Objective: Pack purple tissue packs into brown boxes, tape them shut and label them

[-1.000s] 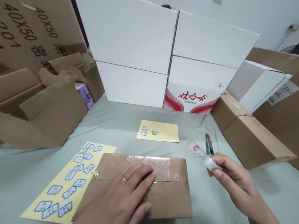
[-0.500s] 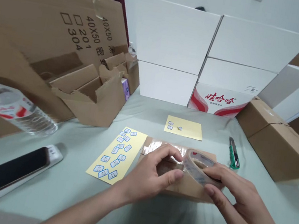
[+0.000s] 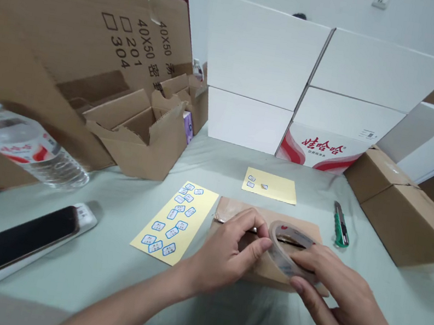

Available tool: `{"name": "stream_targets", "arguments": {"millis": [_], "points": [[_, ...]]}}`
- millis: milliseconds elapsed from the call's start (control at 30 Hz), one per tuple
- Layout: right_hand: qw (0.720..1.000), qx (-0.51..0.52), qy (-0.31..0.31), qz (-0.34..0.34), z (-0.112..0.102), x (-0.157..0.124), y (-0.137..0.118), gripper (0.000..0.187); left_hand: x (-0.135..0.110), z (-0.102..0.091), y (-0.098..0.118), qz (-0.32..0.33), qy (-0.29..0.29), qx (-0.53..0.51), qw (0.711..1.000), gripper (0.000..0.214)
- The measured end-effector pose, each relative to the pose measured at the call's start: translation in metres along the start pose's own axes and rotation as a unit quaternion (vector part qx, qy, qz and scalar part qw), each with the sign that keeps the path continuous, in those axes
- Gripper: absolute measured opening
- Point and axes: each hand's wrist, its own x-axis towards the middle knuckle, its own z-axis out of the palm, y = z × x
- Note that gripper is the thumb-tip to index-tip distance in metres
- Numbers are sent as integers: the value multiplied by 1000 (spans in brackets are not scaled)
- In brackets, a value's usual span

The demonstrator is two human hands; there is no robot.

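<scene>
A roll of clear packing tape (image 3: 286, 239) is held over a small flat brown box (image 3: 233, 212) on the pale green cloth. My right hand (image 3: 338, 299) grips the roll from the right side. My left hand (image 3: 230, 253) is curled against the roll's left edge, thumb and fingers pinching at it. The box lies under both hands, mostly hidden.
A yellow sticker sheet (image 3: 176, 222) lies left of the box, a smaller one (image 3: 270, 186) behind it. A green utility knife (image 3: 341, 224) rests to the right. Cardboard boxes (image 3: 404, 213), white boxes (image 3: 260, 53), a water bottle (image 3: 23, 147) and a dark phone (image 3: 3, 243) surround the spot.
A second ago my left hand lay flat on the box and the right held the tape aside. Both hands have come together on the roll; the view has swung left.
</scene>
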Motion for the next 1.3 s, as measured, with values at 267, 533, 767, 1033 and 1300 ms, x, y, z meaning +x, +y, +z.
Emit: {"name": "stream_targets", "arguments": {"millis": [267,533,767,1033,1300], "points": [[1000,-24,-12,-1,-2,-3,18,20,-1,0,-1,-38,11,38,998,19],[969,137,30,205,-10,-17,49,39,-1,1,-2,-9,39,84,996,18],[776,579,25,249,-5,11,42,37,-6,7,-1,13,17,206,978,12],[734,578,80,347,0,8,35,41,-6,4,1,-4,3,155,988,16],[834,475,184,212,22,1,36,13,-1,-10,14,-39,-62,6,997,23]]}}
